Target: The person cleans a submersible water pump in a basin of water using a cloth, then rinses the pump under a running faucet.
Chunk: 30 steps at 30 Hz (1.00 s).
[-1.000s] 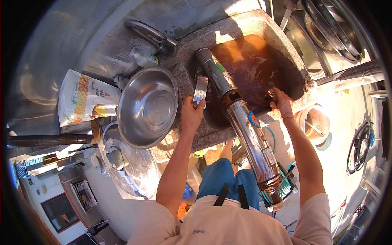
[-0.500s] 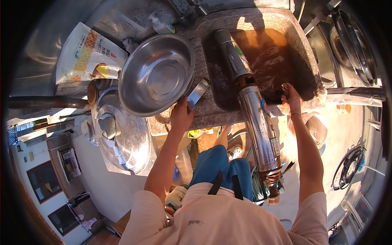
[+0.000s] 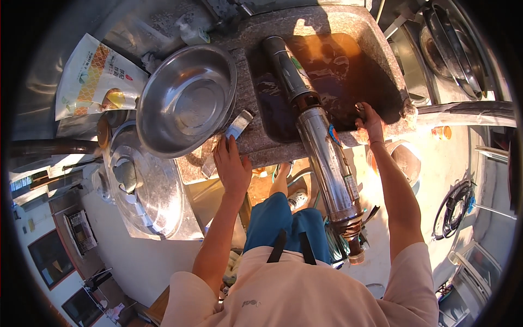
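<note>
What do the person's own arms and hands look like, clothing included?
The left hand and right hand are gloveless, the forearms bare. Loose, short, pale beige sleeves cover the upper arms. A thin band seems to circle the right wrist.

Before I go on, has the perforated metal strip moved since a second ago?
Yes. Judged against the stone sink, the metal strip has shifted left, from the basin's left edge toward the steel bowl.

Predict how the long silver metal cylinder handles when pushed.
The long silver metal cylinder looks rigid: no visible sag. Its round body might roll, and, with one end jutting past the brown rectangular stone sink, it could tip.
</note>
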Tool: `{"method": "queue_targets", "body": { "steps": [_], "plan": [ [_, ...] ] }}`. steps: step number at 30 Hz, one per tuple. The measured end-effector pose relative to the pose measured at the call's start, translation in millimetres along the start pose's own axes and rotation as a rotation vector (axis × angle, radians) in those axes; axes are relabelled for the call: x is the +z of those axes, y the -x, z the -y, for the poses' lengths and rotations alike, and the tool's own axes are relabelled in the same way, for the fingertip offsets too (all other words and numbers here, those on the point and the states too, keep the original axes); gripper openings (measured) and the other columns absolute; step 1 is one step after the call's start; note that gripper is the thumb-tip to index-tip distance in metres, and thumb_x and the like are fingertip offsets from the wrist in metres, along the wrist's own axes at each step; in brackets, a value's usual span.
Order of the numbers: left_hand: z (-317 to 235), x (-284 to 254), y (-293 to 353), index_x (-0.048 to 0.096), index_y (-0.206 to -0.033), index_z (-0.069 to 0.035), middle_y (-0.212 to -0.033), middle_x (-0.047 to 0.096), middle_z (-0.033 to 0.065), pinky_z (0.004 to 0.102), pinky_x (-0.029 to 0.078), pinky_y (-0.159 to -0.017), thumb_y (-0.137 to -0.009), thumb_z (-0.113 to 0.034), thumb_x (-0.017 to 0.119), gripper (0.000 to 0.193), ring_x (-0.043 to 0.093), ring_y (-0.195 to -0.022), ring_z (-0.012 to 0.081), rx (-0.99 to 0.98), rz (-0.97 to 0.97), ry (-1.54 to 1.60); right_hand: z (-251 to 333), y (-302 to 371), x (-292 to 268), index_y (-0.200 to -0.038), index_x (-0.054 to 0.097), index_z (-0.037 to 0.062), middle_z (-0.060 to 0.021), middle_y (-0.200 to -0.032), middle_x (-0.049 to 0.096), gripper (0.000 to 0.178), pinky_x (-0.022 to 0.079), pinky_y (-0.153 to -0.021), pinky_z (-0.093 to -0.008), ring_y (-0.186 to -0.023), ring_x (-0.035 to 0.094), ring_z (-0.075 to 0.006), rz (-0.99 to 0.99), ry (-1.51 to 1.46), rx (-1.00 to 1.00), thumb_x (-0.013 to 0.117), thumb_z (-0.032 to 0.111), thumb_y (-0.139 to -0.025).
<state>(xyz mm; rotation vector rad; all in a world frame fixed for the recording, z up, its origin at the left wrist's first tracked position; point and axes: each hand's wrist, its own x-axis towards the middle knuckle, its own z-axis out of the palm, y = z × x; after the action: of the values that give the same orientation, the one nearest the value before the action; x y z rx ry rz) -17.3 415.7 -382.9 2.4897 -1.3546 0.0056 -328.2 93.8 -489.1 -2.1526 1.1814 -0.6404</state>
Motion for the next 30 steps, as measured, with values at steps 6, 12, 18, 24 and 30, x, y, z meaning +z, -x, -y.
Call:
{"method": "queue_targets", "body": {
  "steps": [6, 12, 18, 24, 30],
  "plan": [
    [-41.1, 55.6, -25.0, 0.065, -0.09, -0.002, -0.099, 0.063, 0.0135, 0.0434, 0.048, -0.084, -0.081, -0.007, 0.062, 0.011, 0.059, -0.093, 0.0352, 0.204, -0.021, 0.444, 10.7, -2.5, 6.7, -0.126, 0.054, 0.0108, -0.0181, -0.101, 0.063, 0.062, 0.053, -0.079, -0.0385, -0.092, 0.063, -0.0353, -0.004, 0.068, -0.045, 0.074, 0.005, -0.067],
    [-54.1, 85.8, -50.5, 0.064, -0.076, -0.003, -0.088, 0.06, 0.0116, 0.0462, 0.046, -0.075, -0.082, -0.018, 0.062, 0.015, 0.056, -0.084, 0.0344, 0.218, 0.082, 0.238, 9.2, -1.9, -2.3, -0.134, 0.048, 0.0137, -0.0204, -0.103, 0.064, 0.07, 0.052, -0.081, -0.0399, -0.094, 0.063, -0.0362, 0.027, 0.062, 0.039, 0.072, 0.007, -0.068],
    [-61.0, 79.1, -52.7, 0.061, -0.071, -0.006, -0.083, 0.057, 0.0109, 0.0474, 0.042, -0.078, -0.085, -0.023, 0.056, 0.021, 0.054, -0.085, 0.0323, 0.208, 0.072, 0.045, -19.9, -38.4, 15.8, -0.14, 0.041, 0.0173, -0.0177, -0.104, 0.066, 0.072, 0.047, -0.092, -0.0505, -0.107, 0.062, -0.0356, 0.531, 0.216, 0.356, 0.068, 0.031, -0.074],
    [-52.1, 80.0, -50.9, 0.06, -0.072, -0.008, -0.084, 0.056, 0.0094, 0.0464, 0.042, -0.079, -0.083, -0.023, 0.053, 0.019, 0.053, -0.086, 0.0307, 0.163, 0.173, -0.017, -10.3, -85.0, 66.1, -0.14, 0.045, 0.0193, -0.0305, -0.139, 0.04, 0.067, 0.046, -0.098, -0.0467, -0.124, 0.049, -0.0443, 0.127, 0.162, 0.814, 0.07, 0.024, -0.078],
    [-56.8, 82.7, -55.7, 0.058, -0.07, -0.009, -0.083, 0.055, 0.0093, 0.0468, 0.04, -0.074, -0.081, -0.022, 0.055, 0.017, 0.053, -0.084, 0.0309, 0.142, 0.198, 0.084, -32.8, -94.5, 84.1, -0.13, 0.055, 0.0172, -0.0283, -0.139, 0.042, 0.055, 0.044, -0.101, -0.0447, -0.125, 0.049, -0.0407, 0.445, 0.115, 0.306, 0.063, 0.005, -0.077]
  ]
}}
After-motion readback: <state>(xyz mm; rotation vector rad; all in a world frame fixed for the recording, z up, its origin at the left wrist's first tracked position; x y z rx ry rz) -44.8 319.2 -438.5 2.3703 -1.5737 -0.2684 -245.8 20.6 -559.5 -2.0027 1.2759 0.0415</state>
